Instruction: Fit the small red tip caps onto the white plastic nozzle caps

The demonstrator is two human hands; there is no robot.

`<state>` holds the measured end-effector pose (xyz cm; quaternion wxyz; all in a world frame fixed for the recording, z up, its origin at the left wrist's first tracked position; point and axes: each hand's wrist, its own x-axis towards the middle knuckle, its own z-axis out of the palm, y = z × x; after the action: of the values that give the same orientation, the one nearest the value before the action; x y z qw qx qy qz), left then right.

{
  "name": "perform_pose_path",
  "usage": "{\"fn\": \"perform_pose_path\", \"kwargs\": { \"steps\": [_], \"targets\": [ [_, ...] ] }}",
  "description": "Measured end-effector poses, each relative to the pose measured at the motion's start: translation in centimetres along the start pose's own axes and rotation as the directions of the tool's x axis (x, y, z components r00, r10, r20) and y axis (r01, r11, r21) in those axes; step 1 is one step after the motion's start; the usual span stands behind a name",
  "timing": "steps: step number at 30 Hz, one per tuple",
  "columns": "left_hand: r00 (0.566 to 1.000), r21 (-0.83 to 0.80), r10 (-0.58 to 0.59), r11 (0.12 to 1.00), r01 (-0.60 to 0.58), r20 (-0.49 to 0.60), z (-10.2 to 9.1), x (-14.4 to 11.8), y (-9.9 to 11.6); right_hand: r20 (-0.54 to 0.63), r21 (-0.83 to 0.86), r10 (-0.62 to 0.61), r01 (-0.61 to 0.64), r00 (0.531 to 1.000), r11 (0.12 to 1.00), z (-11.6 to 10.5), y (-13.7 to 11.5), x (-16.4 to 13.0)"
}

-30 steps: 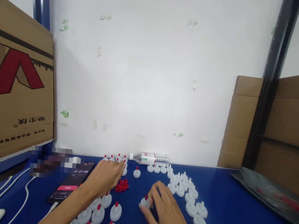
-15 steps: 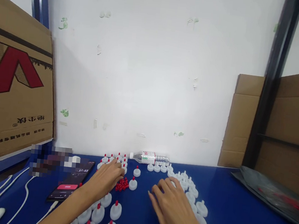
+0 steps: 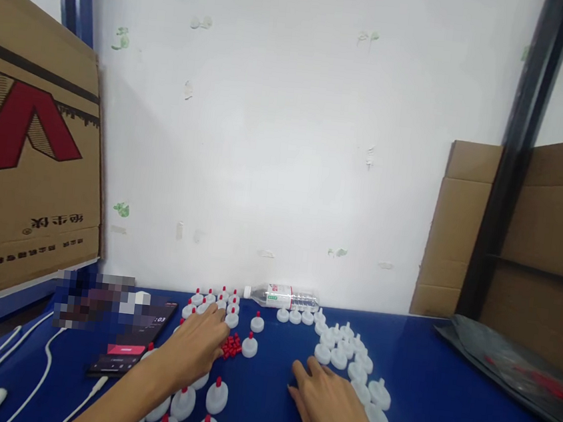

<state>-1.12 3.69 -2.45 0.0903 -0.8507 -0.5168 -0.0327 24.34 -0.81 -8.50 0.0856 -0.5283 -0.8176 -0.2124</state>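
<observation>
My left hand rests palm down on the blue table, its fingertips at a small heap of red tips. Around it stand several white caps with red tips. One such cap stands just right of the heap. My right hand lies flat on the table with fingers spread, beside a cluster of plain white caps; it holds nothing that I can see. Whether the left fingers pinch a tip is hidden.
A phone with a lit timer lies left of my left hand, with white cables beside it. A plastic water bottle lies by the wall. Cardboard boxes stand at left and right. Dark plastic bags lie far right.
My right hand set a red-tipped cap down beside the red heap, then drew back toward me and lies flat. My left hand shifted slightly toward the heap.
</observation>
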Motion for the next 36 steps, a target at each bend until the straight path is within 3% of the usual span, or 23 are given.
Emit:
{"fn": "perform_pose_path", "kwargs": {
  "steps": [7,12,15,19,24,28,32,36],
  "targets": [
    [1.000,0.018,0.003,1.000,-0.004,0.008,0.7,0.0,0.1,-0.169,0.059,-0.098,0.110,0.981,0.992,0.8,-0.4,0.0],
    [0.997,-0.019,-0.028,0.999,0.026,-0.068,-0.8,0.0,0.7,-0.207,0.157,-0.105,0.139,0.973,0.978,0.8,0.0,0.4],
    [0.987,-0.144,-0.075,0.988,0.055,-0.141,-1.6,0.1,1.6,-0.238,0.252,-0.127,0.188,0.963,0.950,0.1,0.2,0.3],
    [0.969,-0.461,-0.105,0.887,-0.011,-0.225,-1.7,0.1,3.1,-0.280,0.376,-0.115,0.220,0.953,0.900,-1.0,0.6,0.4],
    [0.973,-0.669,-0.069,0.737,-0.097,-0.218,-1.5,0.0,4.5,-0.293,0.388,-0.097,0.211,0.951,0.897,-1.4,0.7,0.5],
    [0.986,-0.759,-0.014,0.640,-0.120,-0.168,-1.2,0.2,5.0,-0.285,0.426,-0.083,0.204,0.955,0.881,-1.1,0.7,0.4],
    [0.991,-0.809,-0.029,0.580,-0.093,-0.134,-0.7,0.4,5.3,-0.327,0.411,-0.094,0.231,0.940,0.882,-1.4,0.6,0.3],
    [0.988,-0.787,-0.021,0.608,-0.110,-0.155,-0.2,0.3,5.6,-0.383,0.377,-0.125,0.278,0.915,0.884,-1.8,0.5,0.4]
  ]
}}
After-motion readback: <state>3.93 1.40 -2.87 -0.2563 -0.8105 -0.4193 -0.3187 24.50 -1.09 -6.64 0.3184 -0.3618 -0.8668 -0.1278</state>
